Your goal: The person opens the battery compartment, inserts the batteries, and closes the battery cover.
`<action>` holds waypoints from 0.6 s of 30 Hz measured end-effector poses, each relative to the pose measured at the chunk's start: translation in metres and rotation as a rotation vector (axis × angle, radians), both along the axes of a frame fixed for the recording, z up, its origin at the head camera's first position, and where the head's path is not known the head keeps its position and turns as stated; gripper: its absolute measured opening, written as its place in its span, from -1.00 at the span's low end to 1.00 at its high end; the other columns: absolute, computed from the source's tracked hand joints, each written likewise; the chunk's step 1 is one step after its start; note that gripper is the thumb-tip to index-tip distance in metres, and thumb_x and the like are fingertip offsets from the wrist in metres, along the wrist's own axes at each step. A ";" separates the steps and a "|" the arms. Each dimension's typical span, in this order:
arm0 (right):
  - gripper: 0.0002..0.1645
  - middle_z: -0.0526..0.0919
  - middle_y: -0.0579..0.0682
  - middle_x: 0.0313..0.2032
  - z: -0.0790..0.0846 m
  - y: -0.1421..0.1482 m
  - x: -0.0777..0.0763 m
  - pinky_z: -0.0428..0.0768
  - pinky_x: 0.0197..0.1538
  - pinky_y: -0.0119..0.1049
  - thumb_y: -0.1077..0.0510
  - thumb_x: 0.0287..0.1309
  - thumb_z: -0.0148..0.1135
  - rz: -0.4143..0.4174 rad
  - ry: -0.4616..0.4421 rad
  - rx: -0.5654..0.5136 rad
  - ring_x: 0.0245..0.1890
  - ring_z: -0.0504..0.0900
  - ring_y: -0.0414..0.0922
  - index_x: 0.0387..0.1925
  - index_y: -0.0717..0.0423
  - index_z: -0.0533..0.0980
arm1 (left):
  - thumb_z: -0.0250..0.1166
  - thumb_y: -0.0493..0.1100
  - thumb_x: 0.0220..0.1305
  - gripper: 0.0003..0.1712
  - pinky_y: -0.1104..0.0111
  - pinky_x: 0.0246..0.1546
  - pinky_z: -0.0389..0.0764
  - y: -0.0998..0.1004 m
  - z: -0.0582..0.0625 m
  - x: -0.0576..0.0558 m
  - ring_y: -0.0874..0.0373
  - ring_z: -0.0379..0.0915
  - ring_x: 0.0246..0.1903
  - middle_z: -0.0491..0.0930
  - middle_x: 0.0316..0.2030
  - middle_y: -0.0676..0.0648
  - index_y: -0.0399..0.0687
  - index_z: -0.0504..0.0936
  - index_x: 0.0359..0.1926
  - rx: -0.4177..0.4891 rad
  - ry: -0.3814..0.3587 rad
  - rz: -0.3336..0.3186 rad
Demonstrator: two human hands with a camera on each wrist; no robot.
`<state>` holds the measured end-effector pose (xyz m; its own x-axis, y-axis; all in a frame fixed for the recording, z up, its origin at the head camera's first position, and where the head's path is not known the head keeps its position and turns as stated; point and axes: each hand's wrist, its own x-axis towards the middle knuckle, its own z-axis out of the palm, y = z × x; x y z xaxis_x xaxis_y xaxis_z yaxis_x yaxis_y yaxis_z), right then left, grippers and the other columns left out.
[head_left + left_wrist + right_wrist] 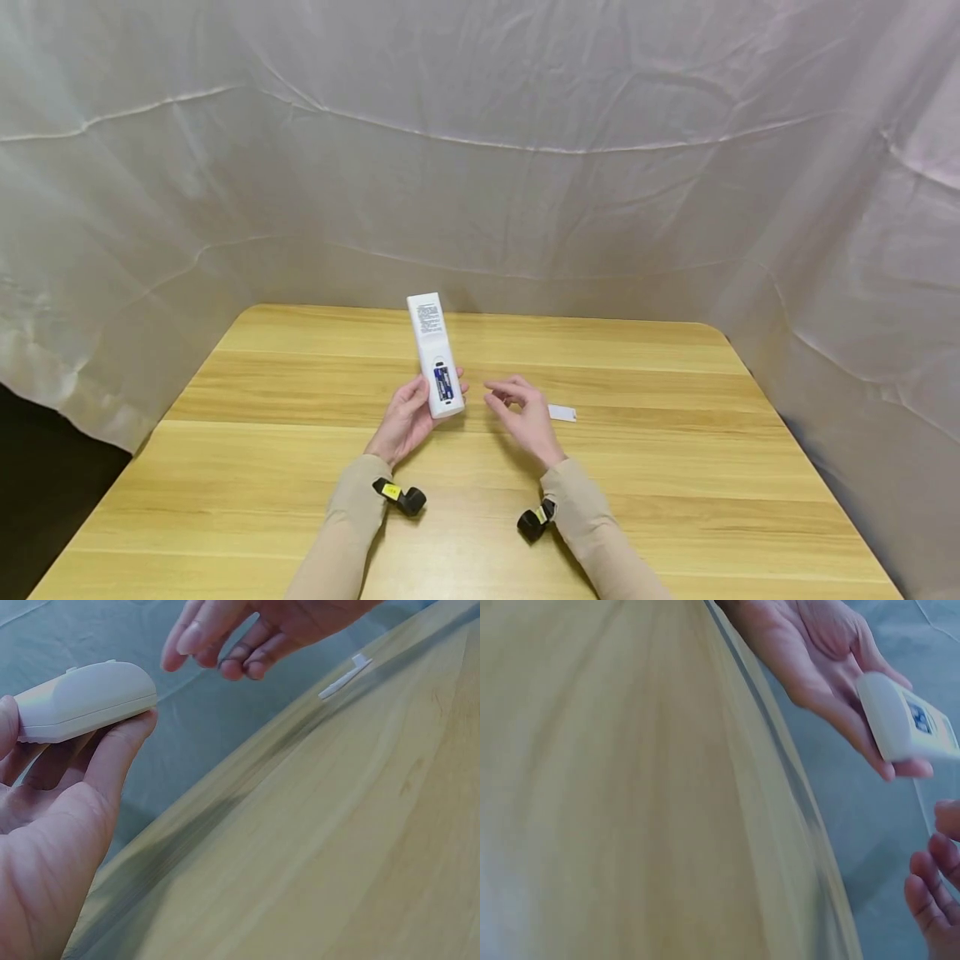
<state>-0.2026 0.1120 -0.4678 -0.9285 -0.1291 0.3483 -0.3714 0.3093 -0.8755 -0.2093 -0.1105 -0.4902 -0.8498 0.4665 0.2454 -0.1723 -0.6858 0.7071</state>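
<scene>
My left hand [406, 422] grips a white remote control [425, 333], its back turned up and its far end raised. In its uncovered battery compartment lie two blue batteries [443, 384] side by side. The thumb lies along one edge, and the fingers wrap beneath, as the left wrist view shows. My right hand [527, 417] hovers just right of the remote, fingers loosely bent and apart, with nothing between them. On the table beyond it rests a small white battery cover [562, 413], partly behind the hand; in the left wrist view the cover [345, 679] has a raised tab at one end.
The wooden table [675, 500] has rounded far corners. A pale grey curtain [480, 208] hangs behind it and along both sides. Each sleeve carries a black wrist camera, the left camera [408, 500] and the right camera [534, 523].
</scene>
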 end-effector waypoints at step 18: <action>-0.77 0.67 0.24 -0.07 0.013 0.072 -0.013 0.48 -0.21 -0.41 0.29 0.18 0.37 -0.029 -0.092 0.321 -0.26 0.53 -0.07 -0.13 0.30 0.69 | -0.20 -0.19 0.64 -0.28 0.21 0.36 0.54 0.000 0.000 0.000 0.02 0.55 0.24 0.14 0.48 -0.38 -0.29 -0.32 0.58 -0.003 -0.009 0.014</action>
